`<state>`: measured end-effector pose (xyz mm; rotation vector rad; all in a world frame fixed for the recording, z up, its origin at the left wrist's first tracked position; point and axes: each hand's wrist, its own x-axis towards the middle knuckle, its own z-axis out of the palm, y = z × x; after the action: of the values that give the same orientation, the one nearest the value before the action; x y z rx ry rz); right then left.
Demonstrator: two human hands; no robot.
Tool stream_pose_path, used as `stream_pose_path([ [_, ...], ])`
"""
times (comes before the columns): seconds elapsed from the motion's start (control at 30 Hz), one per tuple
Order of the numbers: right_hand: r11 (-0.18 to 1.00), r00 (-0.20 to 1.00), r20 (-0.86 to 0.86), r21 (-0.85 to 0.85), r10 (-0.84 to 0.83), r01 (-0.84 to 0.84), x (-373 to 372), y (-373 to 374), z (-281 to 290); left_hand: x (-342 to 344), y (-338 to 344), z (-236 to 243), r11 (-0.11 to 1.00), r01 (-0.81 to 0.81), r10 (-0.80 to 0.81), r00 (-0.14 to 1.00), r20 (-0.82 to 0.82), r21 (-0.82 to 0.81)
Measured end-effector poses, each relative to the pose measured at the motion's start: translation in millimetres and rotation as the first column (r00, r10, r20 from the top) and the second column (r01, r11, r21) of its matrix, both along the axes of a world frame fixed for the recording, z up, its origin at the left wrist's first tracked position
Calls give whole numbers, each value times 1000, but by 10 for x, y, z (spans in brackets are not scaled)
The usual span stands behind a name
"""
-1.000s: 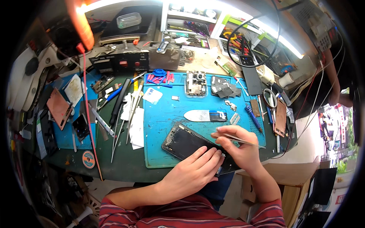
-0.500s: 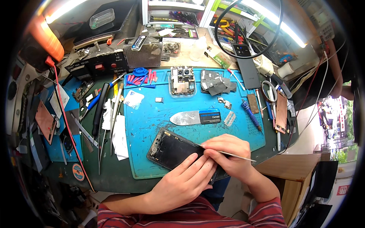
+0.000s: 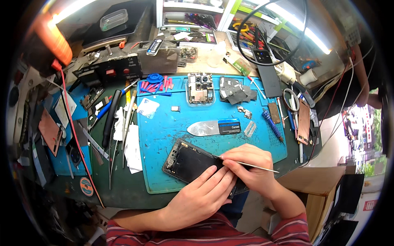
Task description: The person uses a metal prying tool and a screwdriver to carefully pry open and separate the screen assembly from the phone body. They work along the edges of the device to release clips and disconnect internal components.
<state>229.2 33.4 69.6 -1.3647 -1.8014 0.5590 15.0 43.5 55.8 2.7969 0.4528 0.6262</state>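
A black phone frame (image 3: pixel 189 162), bare on its upward side, lies slanted over the near edge of a blue work mat (image 3: pixel 158 180). My left hand (image 3: pixel 204 194) grips its near part, with long fingers laid across the surface. At the far long edge my right hand (image 3: pixel 251 162) pinches a thin metal tool (image 3: pixel 264 168). The tool's tip is hidden by my fingers near that edge. Just beyond the phone lies a broad flat metal pry blade (image 3: pixel 203 128) with a black and blue handle. A perforated razor blade (image 3: pixel 250 128) lies to its right.
Farther back on the mat are a clear tray with circuit boards (image 3: pixel 200 89), dark flat pieces (image 3: pixel 238 90) and a blue screwdriver (image 3: pixel 272 124). Tweezers and tools crowd the left, near a red cable (image 3: pixel 74 135). A black cable loop (image 3: pixel 305 24) hangs above; a wooden cabinet (image 3: pixel 308 180) stands right.
The whole view has shifted slightly, so everything sits a little farther right. My hands, the phone frame and the metal tool keep nearly the same positions relative to each other.
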Motion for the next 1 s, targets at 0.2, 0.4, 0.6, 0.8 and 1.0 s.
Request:
stream_pose_path([
  [0.2,999,1000,-17,41,2,-2,-175,205,-3,-20,17,-4,999,21,-20,1000,12,-24],
  [0.4,1000,999,-21,1,-28,28,-290,345,-14,-4,8,-12,999,18,-16,999,51,-35],
  [0.6,1000,999,-41,23,14,-13,-266,320,-62,-13,-7,-30,998,15,-12,998,63,-54],
  [0.8,999,998,-54,37,38,-36,-243,356,-85,-9,-7,-27,999,4,0,997,76,-52],
  [1.0,1000,1000,-13,-14,6,-7,-311,412,-9,-14,-9,-84,999,8,-5,996,87,-39],
])
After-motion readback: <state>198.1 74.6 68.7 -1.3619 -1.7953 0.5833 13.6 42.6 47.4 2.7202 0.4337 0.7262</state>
